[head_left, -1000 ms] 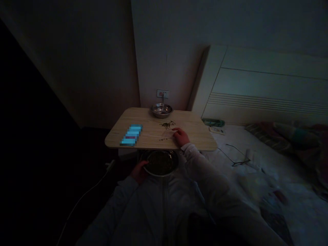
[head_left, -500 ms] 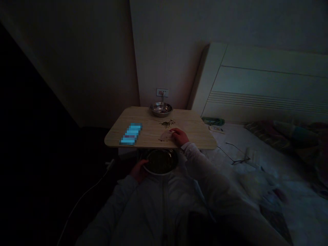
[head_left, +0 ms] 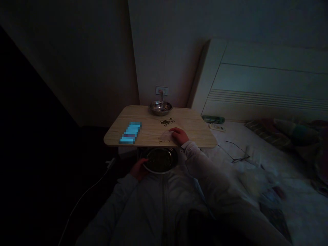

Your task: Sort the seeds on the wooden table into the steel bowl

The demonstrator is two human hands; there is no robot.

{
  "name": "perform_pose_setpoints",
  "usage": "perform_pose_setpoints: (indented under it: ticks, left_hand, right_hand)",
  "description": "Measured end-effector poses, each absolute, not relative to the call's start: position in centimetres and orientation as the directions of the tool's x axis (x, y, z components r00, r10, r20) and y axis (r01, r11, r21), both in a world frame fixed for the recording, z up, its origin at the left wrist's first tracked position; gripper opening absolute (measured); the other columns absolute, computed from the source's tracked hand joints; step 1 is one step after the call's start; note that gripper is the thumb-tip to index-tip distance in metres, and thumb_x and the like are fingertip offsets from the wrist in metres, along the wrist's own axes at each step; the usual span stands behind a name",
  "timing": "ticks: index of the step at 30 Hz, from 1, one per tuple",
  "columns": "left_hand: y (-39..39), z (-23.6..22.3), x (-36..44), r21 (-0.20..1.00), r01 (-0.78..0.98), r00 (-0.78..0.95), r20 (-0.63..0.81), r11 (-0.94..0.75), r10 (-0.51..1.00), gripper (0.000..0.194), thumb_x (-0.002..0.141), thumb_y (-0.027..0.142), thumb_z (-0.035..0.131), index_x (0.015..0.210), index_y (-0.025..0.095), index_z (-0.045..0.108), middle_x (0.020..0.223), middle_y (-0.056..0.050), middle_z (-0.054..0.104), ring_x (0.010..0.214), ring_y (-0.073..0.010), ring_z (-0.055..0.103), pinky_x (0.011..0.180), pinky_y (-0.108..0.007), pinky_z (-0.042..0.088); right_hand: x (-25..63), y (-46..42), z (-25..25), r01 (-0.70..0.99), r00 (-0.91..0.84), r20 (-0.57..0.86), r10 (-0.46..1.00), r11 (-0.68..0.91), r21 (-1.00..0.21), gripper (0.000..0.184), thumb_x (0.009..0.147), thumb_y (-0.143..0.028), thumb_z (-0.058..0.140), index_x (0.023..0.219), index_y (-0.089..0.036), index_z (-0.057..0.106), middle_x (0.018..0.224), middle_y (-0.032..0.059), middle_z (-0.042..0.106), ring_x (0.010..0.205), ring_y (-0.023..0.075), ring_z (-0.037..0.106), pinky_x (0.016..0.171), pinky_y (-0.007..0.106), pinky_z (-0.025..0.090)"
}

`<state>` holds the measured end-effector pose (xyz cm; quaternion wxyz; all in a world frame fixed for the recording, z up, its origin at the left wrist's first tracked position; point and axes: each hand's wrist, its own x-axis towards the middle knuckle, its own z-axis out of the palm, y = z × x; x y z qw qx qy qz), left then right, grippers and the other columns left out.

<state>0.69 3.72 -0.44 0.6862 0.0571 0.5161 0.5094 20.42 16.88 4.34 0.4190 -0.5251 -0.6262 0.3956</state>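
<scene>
My left hand (head_left: 139,169) is closed on the left rim of a round metal bowl (head_left: 160,169), held below the near edge of a small wooden table (head_left: 148,131). The bowl's inside is dark, and its contents are hard to make out. On the tabletop my right hand (head_left: 180,136) pinches a thin, translucent flat piece (head_left: 166,136), possibly plastic. A few dark bits lie around that piece, near the table edge. Farther back is a loose pile of small greenish-dark grains (head_left: 167,122).
A second metal bowl (head_left: 160,108) stands at the table's back edge, below a wall socket (head_left: 162,91). A lit phone (head_left: 130,132) lies on the left. Glasses (head_left: 239,160) and a remote control (head_left: 217,127) rest on the bed at right. A power strip (head_left: 110,163) hangs lower left.
The translucent piece in my right hand looks more raised, and the few bits beside it have shifted slightly. My left hand and the bowl stay in place.
</scene>
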Motion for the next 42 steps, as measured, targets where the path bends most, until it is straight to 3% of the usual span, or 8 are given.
perform_pose_setpoints:
  ticks: [5, 13, 19, 28, 37, 42]
  left_hand:
    - [3.74, -0.78, 0.64, 0.585, -0.66, -0.005, -0.631, 0.471, 0.776, 0.018, 0.078, 0.006, 0.053, 0.086, 0.01, 0.068, 0.07, -0.009, 0.075, 0.077, -0.0228, 0.073, 0.073, -0.031, 0.057]
    - [3.79, -0.73, 0.6, 0.59, -0.633, 0.016, -0.636, 0.5, 0.771, 0.021, 0.084, 0.008, 0.047, 0.087, 0.013, 0.067, 0.061, -0.003, 0.073, 0.067, -0.0196, 0.072, 0.066, -0.029, 0.057]
    - [3.79, -1.12, 0.46, 0.588, -0.646, 0.017, -0.626, 0.486, 0.78, 0.022, 0.081, 0.009, 0.052, 0.097, 0.008, 0.067, 0.07, -0.009, 0.076, 0.076, -0.0231, 0.073, 0.071, -0.032, 0.057]
    - [3.78, -1.15, 0.48, 0.582, -0.655, -0.002, -0.639, 0.482, 0.769, 0.018, 0.079, 0.008, 0.055, 0.091, 0.009, 0.068, 0.072, -0.009, 0.075, 0.073, -0.022, 0.072, 0.07, -0.031, 0.057]
    - [3.88, -1.41, 0.49, 0.598, -0.657, -0.008, -0.614, 0.459, 0.789, 0.016, 0.077, 0.006, 0.054, 0.083, 0.01, 0.068, 0.073, -0.009, 0.076, 0.077, -0.0219, 0.073, 0.072, -0.03, 0.057]
    - [3.9, -1.32, 0.48, 0.591, -0.651, 0.0, -0.627, 0.476, 0.779, 0.02, 0.078, 0.007, 0.054, 0.092, 0.01, 0.069, 0.07, -0.008, 0.076, 0.079, -0.023, 0.073, 0.071, -0.03, 0.057]
  right_hand:
    - [20.57, 16.79, 4.11, 0.337, -0.14, 0.111, 0.984, 0.153, -0.929, 0.03, 0.061, -0.02, 0.048, 0.083, -0.02, 0.068, 0.056, -0.0059, 0.057, 0.056, 0.0121, 0.049, 0.057, 0.024, 0.039]
    - [20.56, 16.35, 4.36, 0.327, -0.145, 0.084, 0.986, 0.128, -0.936, 0.031, 0.061, -0.021, 0.049, 0.086, -0.018, 0.068, 0.056, -0.0051, 0.057, 0.055, 0.0117, 0.047, 0.057, 0.024, 0.037]
    - [20.5, 16.43, 4.33, 0.307, -0.154, 0.083, 0.985, 0.127, -0.943, 0.032, 0.06, -0.022, 0.051, 0.087, -0.018, 0.067, 0.06, -0.0043, 0.058, 0.058, 0.012, 0.049, 0.061, 0.025, 0.041]
    - [20.6, 16.65, 4.05, 0.322, -0.171, 0.087, 0.982, 0.139, -0.936, 0.028, 0.059, -0.018, 0.052, 0.082, -0.019, 0.069, 0.056, -0.0061, 0.056, 0.055, 0.0105, 0.048, 0.056, 0.022, 0.039]
    - [20.67, 16.54, 4.16, 0.362, -0.18, 0.107, 0.978, 0.167, -0.917, 0.027, 0.06, -0.016, 0.054, 0.081, -0.02, 0.071, 0.061, -0.0047, 0.06, 0.061, 0.0117, 0.052, 0.064, 0.024, 0.043]
    - [20.67, 16.62, 4.0, 0.335, -0.206, 0.078, 0.976, 0.145, -0.931, 0.027, 0.06, -0.015, 0.056, 0.081, -0.02, 0.071, 0.065, -0.0041, 0.063, 0.063, 0.0117, 0.053, 0.065, 0.024, 0.044]
